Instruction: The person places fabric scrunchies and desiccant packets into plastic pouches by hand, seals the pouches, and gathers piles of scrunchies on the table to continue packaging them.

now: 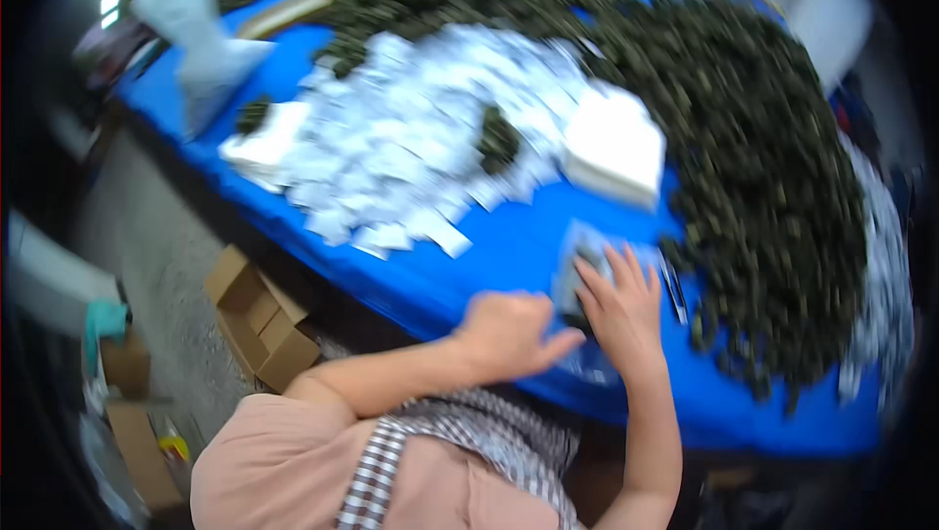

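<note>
On the blue table cover, my right hand (624, 310) lies with fingers spread over a clear plastic bag (570, 254) that has something dark in it; blur hides what that is. Beside it, at the table's near edge, my left hand (509, 332) is curled closed with the thumb sticking out. Whatever its fingers may hold is hidden. A slim pen-like tool (675, 290) lies just right of my right hand. Beyond my hands sits a thick white stack (614, 144), and left of it spreads a heap of small white packets (411, 129).
A large mound of dark green short pieces (773, 188) curves along the back and right of the blue table (509, 237). A small dark green clump (499, 139) rests on the packets. An open cardboard box (256, 320) stands on the floor at left.
</note>
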Motion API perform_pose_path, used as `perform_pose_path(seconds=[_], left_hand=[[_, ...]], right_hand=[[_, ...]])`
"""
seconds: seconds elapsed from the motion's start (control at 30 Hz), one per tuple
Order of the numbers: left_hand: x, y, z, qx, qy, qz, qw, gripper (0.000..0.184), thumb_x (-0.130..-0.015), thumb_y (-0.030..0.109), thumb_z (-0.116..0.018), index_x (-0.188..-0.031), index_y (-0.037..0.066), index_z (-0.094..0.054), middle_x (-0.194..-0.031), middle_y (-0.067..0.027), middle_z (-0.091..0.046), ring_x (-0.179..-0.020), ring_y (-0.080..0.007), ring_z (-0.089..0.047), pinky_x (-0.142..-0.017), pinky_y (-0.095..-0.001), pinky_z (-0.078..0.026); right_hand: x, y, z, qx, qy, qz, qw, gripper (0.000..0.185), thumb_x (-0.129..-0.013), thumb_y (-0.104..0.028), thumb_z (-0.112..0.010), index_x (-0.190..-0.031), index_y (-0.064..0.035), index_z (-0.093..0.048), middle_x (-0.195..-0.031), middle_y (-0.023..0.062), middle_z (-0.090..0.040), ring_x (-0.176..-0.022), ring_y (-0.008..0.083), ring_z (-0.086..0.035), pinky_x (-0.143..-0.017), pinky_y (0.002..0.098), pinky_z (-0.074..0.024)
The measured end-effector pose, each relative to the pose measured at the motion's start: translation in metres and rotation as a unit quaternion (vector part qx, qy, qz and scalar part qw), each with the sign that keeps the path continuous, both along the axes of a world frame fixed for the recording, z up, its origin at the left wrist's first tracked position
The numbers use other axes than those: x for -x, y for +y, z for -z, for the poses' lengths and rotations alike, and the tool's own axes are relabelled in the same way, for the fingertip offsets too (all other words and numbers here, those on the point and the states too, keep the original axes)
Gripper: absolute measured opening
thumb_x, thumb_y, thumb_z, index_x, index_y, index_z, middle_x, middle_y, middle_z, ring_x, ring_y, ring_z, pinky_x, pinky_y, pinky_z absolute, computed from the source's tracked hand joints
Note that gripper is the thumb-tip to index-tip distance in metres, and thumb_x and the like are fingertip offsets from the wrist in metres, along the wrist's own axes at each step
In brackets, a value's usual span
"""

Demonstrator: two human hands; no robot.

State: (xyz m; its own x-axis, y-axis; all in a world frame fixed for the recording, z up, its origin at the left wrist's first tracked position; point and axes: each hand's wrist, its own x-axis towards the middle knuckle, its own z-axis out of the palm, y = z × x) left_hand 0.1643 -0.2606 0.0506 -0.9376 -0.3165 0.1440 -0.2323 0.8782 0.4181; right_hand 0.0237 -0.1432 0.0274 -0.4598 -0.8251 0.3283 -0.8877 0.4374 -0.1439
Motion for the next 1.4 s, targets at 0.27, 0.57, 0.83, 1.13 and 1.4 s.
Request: perform_pose_path(seconds=[0.27,0.57,0.83,1.13,1.4], left_hand=[[0.003,-0.016,0.009,-0.141,-0.044,0.044,0.988,0.023,-0.077,0.020,-0.055,-0.069,0.000,-0.063,-0.072,-0.0205,-0.066,-0.062,-0.0417,-0.061,-0.057,-0.0447,-0.051],[-0.001,-0.009,0.024,-0.158,-0.007,0.109,0.981,0.016,-0.077,0.015,-0.054,-0.070,0.003,-0.061,-0.072,-0.0174,-0.066,-0.063,-0.0414,-0.060,-0.057,-0.0452,-0.050],[0.000,-0.021,0.007,-0.133,0.053,0.060,0.988,0.037,-0.075,0.022,-0.067,-0.103,0.004,-0.049,-0.089,-0.0164,-0.059,-0.076,-0.0370,-0.060,-0.064,-0.0428,-0.050],[0.031,-0.010,0.024,0.024,0.045,0.070,0.996,0.027,-0.075,0.003,-0.063,-0.099,0.002,-0.051,-0.103,-0.0150,-0.055,-0.081,-0.0334,-0.057,-0.068,-0.0360,-0.049],[0.036,-0.015,0.026,-0.076,0.125,0.125,0.981,0.028,-0.074,-0.002,-0.061,-0.099,0.002,-0.050,-0.102,-0.0160,-0.053,-0.081,-0.0321,-0.058,-0.070,-0.0344,-0.051]], right_hand=[[-0.018,0.010,-0.031,0.038,-0.034,-0.021,0.998,0.041,-0.081,-0.023,-0.069,-0.121,-0.0168,-0.063,-0.130,0.0145,-0.052,-0.127,0.0356,-0.045,-0.107,0.0556,-0.0282],[-0.021,0.032,-0.010,0.020,0.062,0.030,0.997,0.054,-0.069,-0.013,-0.076,-0.121,-0.0096,-0.061,-0.120,0.0143,-0.056,-0.108,0.0328,-0.055,-0.097,0.0466,-0.0388],[-0.030,0.024,-0.012,0.108,0.018,0.047,0.993,0.043,-0.069,-0.015,-0.075,-0.109,-0.0062,-0.062,-0.104,0.0094,-0.059,-0.083,0.0264,-0.057,-0.074,0.0347,-0.0451],[-0.032,0.025,-0.007,0.087,0.010,0.098,0.991,0.039,-0.069,-0.004,-0.071,-0.107,-0.0069,-0.064,-0.105,0.0089,-0.061,-0.085,0.0263,-0.060,-0.075,0.0337,-0.0484],[-0.025,0.032,0.007,0.165,-0.053,0.078,0.982,0.050,-0.070,-0.003,-0.070,-0.119,-0.0069,-0.061,-0.120,0.0123,-0.060,-0.098,0.0280,-0.062,-0.084,0.0348,-0.0497]])
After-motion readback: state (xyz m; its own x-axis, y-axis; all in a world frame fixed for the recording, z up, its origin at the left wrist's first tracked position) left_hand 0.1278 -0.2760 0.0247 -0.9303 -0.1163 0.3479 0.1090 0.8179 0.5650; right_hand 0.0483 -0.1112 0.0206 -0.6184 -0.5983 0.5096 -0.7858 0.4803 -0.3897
